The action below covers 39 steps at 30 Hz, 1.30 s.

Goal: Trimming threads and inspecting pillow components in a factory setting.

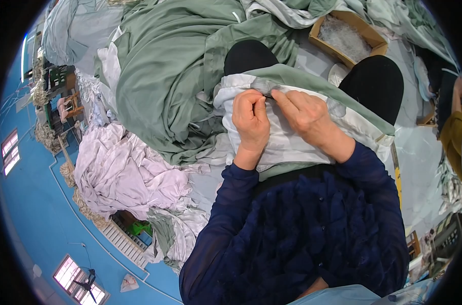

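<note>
Gripping 1 grey sheer strip (263, 85) at the upper edge of 1 white-and-sage-green cloth (281, 137): left hand (251, 119) thumb and index pinched narrow, right hand (307, 117) fingers curled closed on it, thumb hidden. Cloth lies over the lap, by 2 black-clad knees (371, 84), long axis slanting upper left to lower right. Around: 1 open brown cardboard box (328, 50), 1 sage-green fabric heap (159, 86), 1 pale-pink fabric heap (129, 173).

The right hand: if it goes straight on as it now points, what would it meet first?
The right hand would probably meet the grey ribbed strip first; the left hand is close, and depth is unclear.
</note>
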{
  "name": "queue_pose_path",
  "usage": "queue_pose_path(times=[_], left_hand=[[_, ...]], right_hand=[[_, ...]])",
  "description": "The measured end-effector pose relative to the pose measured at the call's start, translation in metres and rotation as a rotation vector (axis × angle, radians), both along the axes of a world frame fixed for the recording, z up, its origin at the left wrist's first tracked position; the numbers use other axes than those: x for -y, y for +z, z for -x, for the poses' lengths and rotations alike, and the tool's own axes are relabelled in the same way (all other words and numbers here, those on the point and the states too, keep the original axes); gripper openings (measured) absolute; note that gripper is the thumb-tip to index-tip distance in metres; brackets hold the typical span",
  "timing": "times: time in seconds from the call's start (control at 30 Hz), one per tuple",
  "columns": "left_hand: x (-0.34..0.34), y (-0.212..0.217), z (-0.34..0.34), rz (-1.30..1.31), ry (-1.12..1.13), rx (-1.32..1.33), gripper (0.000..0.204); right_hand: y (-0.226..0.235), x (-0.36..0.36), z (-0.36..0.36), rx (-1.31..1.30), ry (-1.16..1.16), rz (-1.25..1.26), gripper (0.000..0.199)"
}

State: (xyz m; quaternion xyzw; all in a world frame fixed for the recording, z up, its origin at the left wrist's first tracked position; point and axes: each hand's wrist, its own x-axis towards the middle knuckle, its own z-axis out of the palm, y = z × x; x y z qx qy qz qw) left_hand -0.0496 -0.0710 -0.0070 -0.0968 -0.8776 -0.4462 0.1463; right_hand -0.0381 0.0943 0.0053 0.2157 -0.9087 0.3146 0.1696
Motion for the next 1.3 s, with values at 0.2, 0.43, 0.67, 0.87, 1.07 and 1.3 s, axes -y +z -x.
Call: queue_pose_path(times=[0.2, 0.43, 0.67, 0.87, 1.07, 1.3], left_hand=[[0.0, -0.0007, 0.0005, 0.007, -0.004, -0.01, 0.013], [-0.0011, -0.0002, 0.0009, 0.004, -0.005, -0.017, 0.013], [-0.0013, -0.0008, 0.001, 0.013, -0.005, -0.028, 0.014], [-0.0021, 0.0004, 0.0018, 0.009, -0.005, -0.031, 0.013], [-0.0029, 0.001, 0.0019, 0.012, -0.009, -0.042, 0.012], [-0.0023, 0.0012, 0.0009, -0.011, -0.004, -0.034, 0.012]], right_hand=[[-0.001, 0.0007, 0.0009, 0.0, 0.005, 0.005, 0.046], [-0.001, -0.0009, 0.0026, -0.024, 0.022, 0.022, 0.045], [-0.0009, -0.0014, 0.0034, -0.046, 0.029, 0.029, 0.044], [0.0005, -0.001, 0.0031, -0.029, 0.021, 0.032, 0.045], [0.0031, -0.001, 0.0026, -0.021, 0.017, 0.01, 0.045], [0.0033, 0.0006, -0.0002, -0.022, 0.014, -0.013, 0.046]])
